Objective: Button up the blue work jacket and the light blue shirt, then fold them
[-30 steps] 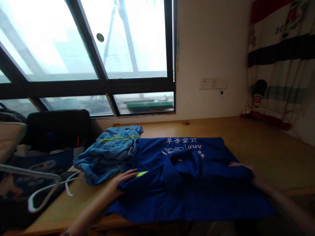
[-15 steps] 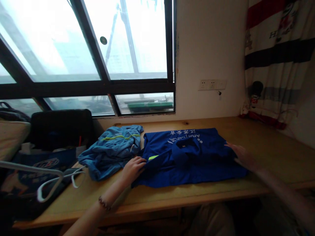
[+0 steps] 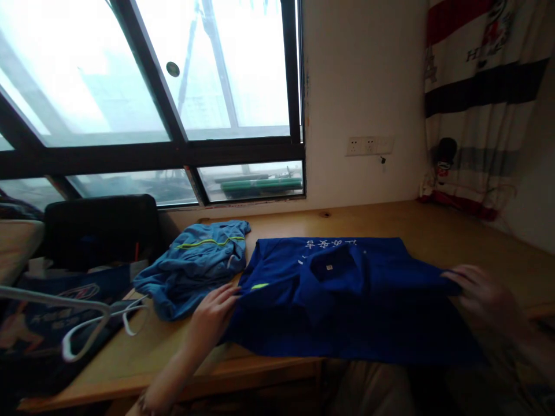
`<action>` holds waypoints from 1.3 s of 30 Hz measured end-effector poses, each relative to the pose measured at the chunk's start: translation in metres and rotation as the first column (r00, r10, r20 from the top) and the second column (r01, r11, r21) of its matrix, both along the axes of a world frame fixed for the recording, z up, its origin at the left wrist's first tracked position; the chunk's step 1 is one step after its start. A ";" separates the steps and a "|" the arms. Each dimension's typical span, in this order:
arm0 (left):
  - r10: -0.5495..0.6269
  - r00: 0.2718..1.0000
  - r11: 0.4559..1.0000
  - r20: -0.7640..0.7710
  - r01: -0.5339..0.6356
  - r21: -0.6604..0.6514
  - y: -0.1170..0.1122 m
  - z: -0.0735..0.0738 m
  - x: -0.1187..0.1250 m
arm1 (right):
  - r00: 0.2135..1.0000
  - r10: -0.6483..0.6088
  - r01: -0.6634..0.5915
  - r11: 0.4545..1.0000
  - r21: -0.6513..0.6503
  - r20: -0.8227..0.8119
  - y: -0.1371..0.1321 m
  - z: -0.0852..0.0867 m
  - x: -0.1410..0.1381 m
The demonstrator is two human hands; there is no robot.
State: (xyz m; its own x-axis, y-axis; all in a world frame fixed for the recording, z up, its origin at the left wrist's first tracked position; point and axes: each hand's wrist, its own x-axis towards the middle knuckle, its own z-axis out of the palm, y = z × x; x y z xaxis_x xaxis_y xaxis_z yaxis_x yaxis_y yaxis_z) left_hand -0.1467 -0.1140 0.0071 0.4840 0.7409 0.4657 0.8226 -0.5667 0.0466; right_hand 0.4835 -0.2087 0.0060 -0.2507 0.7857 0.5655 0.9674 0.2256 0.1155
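Note:
A dark blue shirt (image 3: pixel 347 289) with white print lies spread on the wooden desk (image 3: pixel 433 231), its near edge hanging past the desk front. My left hand (image 3: pixel 212 315) pinches the shirt's left edge near a small yellow-green patch. My right hand (image 3: pixel 485 294) grips the shirt's right edge, fingers curled on the cloth. A lighter blue garment (image 3: pixel 195 266) with a yellow-green stripe lies crumpled just left of the shirt, beside my left hand.
A white clothes hanger (image 3: pixel 91 323) rests on dark bags at the left, with a black bag (image 3: pixel 99 231) behind. A window fills the back wall. A striped curtain (image 3: pixel 481 104) hangs at the right, wall sockets (image 3: pixel 368 145) beside it.
Both hands have pulled the blue shirt toward me, so its near edge now hangs over the desk front. My right hand moved right and closed on the shirt's edge.

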 end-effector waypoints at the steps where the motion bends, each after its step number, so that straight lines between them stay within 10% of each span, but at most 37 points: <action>1: -0.011 1.000 0.999 -0.026 0.011 -0.034 -0.004 -0.012 -0.004 | 0.999 0.029 -0.028 0.999 -0.025 0.014 -0.011 -0.013 -0.003; 4: 0.013 1.000 0.999 -0.020 -0.014 -0.037 -0.012 -0.031 -0.005 | 0.994 0.065 -0.057 0.995 -0.087 0.083 -0.031 -0.037 -0.028; 11: -0.187 0.974 0.982 -0.131 0.180 -0.063 -0.012 -0.007 0.034 | 0.980 0.151 -0.108 0.951 -0.291 0.128 -0.016 -0.021 -0.080; 19: 0.241 0.960 0.949 -0.144 -0.264 -0.172 0.011 0.006 0.070 | 0.979 0.188 -0.204 0.879 -0.431 -0.080 0.010 -0.001 -0.099; 28: 0.273 0.958 0.936 -0.083 -0.285 -0.207 0.028 0.031 0.070 | 1.000 -0.019 0.015 0.951 -0.310 -0.010 0.021 -0.023 -0.117; 36: 0.195 0.971 0.980 0.137 -0.197 0.002 0.002 0.040 0.063 | 0.979 -0.199 0.203 0.974 -0.099 0.043 0.003 0.062 -0.120; 39: 0.031 0.990 0.996 0.138 -0.042 0.082 -0.017 0.023 0.036 | 0.984 -0.161 0.164 0.986 -0.028 0.074 -0.032 0.052 -0.126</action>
